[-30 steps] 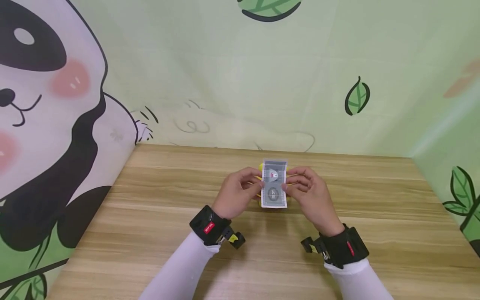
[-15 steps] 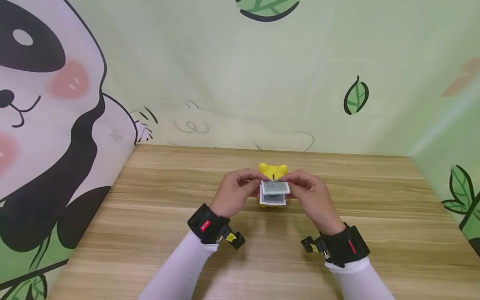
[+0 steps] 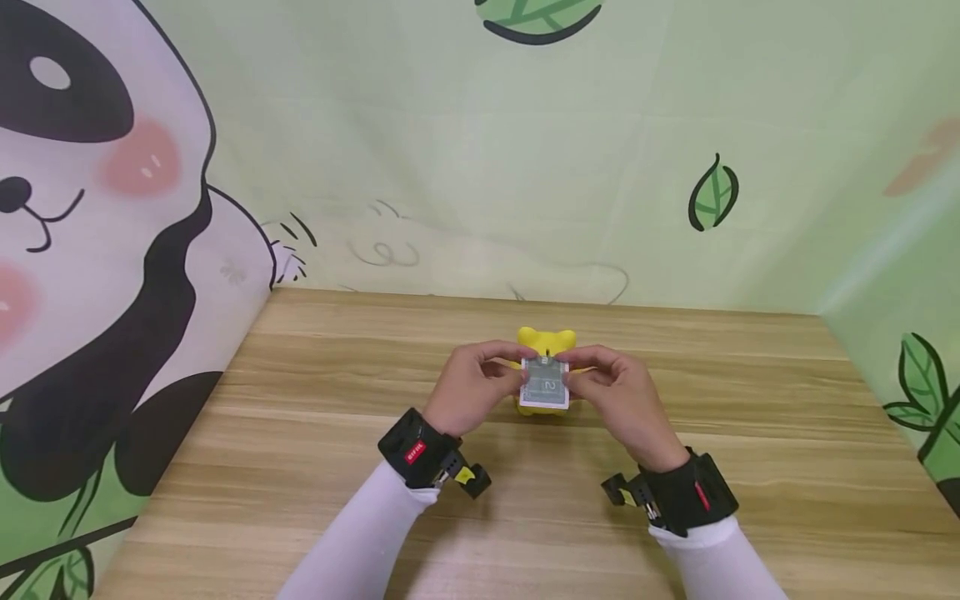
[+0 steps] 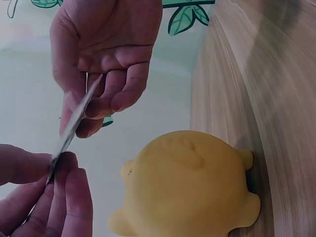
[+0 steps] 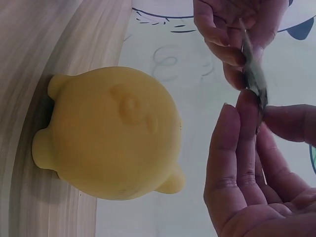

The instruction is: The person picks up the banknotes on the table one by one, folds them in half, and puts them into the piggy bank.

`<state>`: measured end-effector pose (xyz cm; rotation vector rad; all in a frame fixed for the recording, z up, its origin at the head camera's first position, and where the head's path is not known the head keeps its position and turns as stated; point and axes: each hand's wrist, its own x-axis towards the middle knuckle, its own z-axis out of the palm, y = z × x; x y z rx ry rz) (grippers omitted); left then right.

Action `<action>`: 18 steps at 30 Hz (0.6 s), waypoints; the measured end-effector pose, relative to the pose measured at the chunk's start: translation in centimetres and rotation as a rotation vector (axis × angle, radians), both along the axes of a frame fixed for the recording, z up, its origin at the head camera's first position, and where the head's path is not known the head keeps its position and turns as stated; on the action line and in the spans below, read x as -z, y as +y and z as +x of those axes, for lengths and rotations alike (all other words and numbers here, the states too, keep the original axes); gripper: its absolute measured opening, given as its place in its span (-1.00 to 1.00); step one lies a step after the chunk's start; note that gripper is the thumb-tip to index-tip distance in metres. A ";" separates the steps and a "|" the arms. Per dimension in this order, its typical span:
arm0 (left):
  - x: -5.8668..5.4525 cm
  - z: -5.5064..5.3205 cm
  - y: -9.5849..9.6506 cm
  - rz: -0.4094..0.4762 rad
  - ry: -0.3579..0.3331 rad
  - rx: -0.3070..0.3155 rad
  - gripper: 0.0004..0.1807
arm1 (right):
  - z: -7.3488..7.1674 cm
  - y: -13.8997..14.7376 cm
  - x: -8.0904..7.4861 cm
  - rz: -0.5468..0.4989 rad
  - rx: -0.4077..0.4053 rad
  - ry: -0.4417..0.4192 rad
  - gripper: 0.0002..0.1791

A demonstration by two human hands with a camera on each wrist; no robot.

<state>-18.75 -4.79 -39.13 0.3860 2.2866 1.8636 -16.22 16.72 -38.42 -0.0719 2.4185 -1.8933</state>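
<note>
Between thumb and fingers, my left hand (image 3: 472,387) pinches one side edge of a grey banknote (image 3: 545,387), folded over to about half its length. My right hand (image 3: 624,404) pinches the opposite edge. Seen edge-on in the right wrist view, the banknote (image 5: 255,74) looks thin and tilted. Just beyond and below it stands a yellow piggy bank (image 3: 546,338) on the table, partly covered by the note and fingers in the head view. Both wrist views show its round body; in the left wrist view the piggy bank (image 4: 187,182) is apart from the hands.
The wooden table (image 3: 337,500) extends to both sides of the hands. A printed cloth backdrop (image 3: 450,150) with a panda and leaves rises behind it and along its sides. Black wrist straps (image 3: 420,450) with small cameras sit over white sleeves.
The banknote was upright and spread long, hiding most of the piggy bank. Its upper part has folded down toward me, uncovering the piggy bank's top. Both hands have stayed nearly in place.
</note>
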 end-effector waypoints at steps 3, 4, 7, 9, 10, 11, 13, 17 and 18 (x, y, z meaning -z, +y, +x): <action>0.0 0.0 0.0 -0.012 0.020 0.003 -0.68 | 0.1 0.0 0.0 -0.004 -0.003 0.000 -0.66; 0.0 0.0 0.0 -0.011 0.021 0.006 -0.67 | 0.1 0.0 0.0 -0.004 0.000 0.002 -0.65; 0.0 0.1 0.1 -0.007 0.022 0.013 -0.64 | 0.1 0.0 0.0 -0.003 0.010 0.005 -0.65; 0.0 0.1 0.1 -0.006 0.020 0.016 -0.63 | 0.1 0.1 0.0 -0.001 0.021 0.012 -0.65; 0.1 0.1 0.1 -0.007 0.020 0.018 -0.62 | 0.1 0.1 0.0 -0.002 0.026 0.015 -0.65; 0.1 0.1 0.2 -0.009 0.023 0.020 -0.62 | 0.1 0.1 0.0 -0.003 0.028 0.018 -0.65; 0.2 0.1 0.2 -0.020 0.032 0.028 -0.61 | 0.1 0.2 0.0 -0.004 0.034 0.024 -0.65; 0.3 0.1 0.3 -0.051 0.046 0.046 -0.58 | 0.0 0.2 0.0 -0.007 0.035 0.027 -0.65; 0.3 0.1 0.3 -0.058 0.050 0.050 -0.58 | 0.1 0.3 -0.1 -0.006 0.034 0.025 -0.65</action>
